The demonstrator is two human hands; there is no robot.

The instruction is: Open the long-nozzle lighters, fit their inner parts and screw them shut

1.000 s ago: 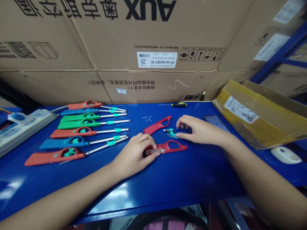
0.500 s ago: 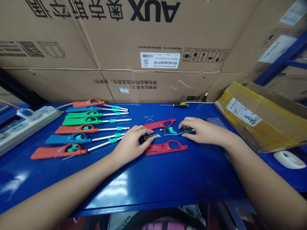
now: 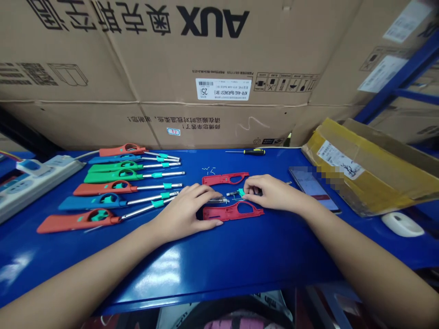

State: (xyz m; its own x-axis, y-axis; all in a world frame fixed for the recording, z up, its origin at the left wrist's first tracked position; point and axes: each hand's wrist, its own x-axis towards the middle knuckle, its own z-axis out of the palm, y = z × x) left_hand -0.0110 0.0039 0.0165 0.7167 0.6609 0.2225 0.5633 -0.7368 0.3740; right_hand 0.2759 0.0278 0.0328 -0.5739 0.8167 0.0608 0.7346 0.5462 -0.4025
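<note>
Two red lighter casing halves lie apart on the blue table: the upper half (image 3: 219, 178) and the lower half (image 3: 252, 210). My left hand (image 3: 185, 211) rests at their left ends with thumb and fingers apart. Its thumb lies at the lower half's edge, and its index finger reaches over a clear fuel tank (image 3: 219, 200) lying between the halves. My right hand (image 3: 267, 193) has its fingertips closed on a small teal trigger piece (image 3: 241, 192), partly hidden by the fingers. A thin tube runs beside the trigger.
Several assembled lighters (image 3: 109, 201) lie in a row on the left beside a power strip (image 3: 44, 180). A screwdriver (image 3: 254, 151) and small pins (image 3: 209, 171) lie at the back. To the right are a phone (image 3: 310, 187), a taped carton (image 3: 329, 151) and a white mouse (image 3: 402, 224).
My left hand has let go of the fuel tank and spread its fingers. My right hand has left the green-handled tool, moved left and closed on the trigger piece. The view has shifted slightly.
</note>
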